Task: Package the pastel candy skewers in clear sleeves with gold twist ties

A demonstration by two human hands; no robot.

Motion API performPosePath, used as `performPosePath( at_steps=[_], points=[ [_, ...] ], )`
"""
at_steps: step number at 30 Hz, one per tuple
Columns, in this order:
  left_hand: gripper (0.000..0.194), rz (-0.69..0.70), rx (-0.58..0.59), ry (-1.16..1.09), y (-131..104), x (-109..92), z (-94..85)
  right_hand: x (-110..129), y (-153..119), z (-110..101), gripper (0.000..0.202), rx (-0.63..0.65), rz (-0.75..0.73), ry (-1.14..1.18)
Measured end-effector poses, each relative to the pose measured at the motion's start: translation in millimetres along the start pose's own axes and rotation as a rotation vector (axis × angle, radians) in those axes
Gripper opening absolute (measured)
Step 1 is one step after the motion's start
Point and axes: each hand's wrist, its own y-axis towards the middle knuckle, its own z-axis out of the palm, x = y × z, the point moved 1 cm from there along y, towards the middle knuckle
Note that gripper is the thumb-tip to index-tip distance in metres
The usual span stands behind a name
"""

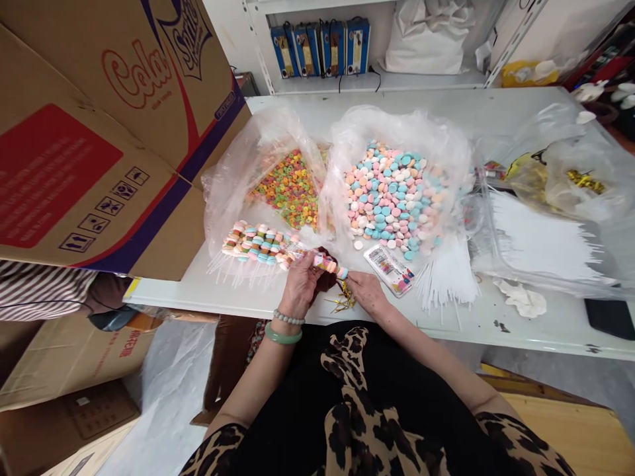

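My left hand (299, 284) is closed round one end of a wrapped candy skewer (327, 265) over the table's front edge. At the skewer's right end, the fingers of my right hand (366, 291) pinch its tip. Gold twist ties (344, 299) hang or lie just below, between the hands. A pile of candy skewers (258, 243) with white sticks rests left of my left hand. Behind are a bag of colourful ring candies (292, 188) and a bag of pastel round candies (389, 192). Right of my right hand lies a printed packet (389, 270).
White sticks (449, 281) lie right of the packet, beside a clear tray (612, 283) of white items. A crumpled tissue (523, 297) and a black flat object (609, 317) are near the front edge. A large cardboard box (99, 132) stands at the left.
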Motion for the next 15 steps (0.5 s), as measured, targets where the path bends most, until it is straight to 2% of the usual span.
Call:
performPosePath(
  at_steps=[3, 8, 12, 15],
  points=[
    [0.022, 0.035, -0.020, 0.029, 1.2, 1.9, -2.3, -0.1, 1.0, -3.0, 0.031, -0.004, 0.001, -0.028],
    [0.028, 0.050, 0.048, 0.096, -1.1, 7.1, -2.8, 0.7, 1.9, -4.5, 0.033, -0.002, 0.013, -0.110],
    [0.031, 0.056, 0.081, 0.166, -3.3, 10.7, -1.6, -0.7, 0.1, -3.8, 0.030, -0.006, -0.021, -0.279],
    [0.031, 0.045, 0.080, 0.166, -4.8, 9.3, -0.7, -3.7, -3.5, -4.7, 0.028, -0.060, -0.058, -0.474]
  ],
)
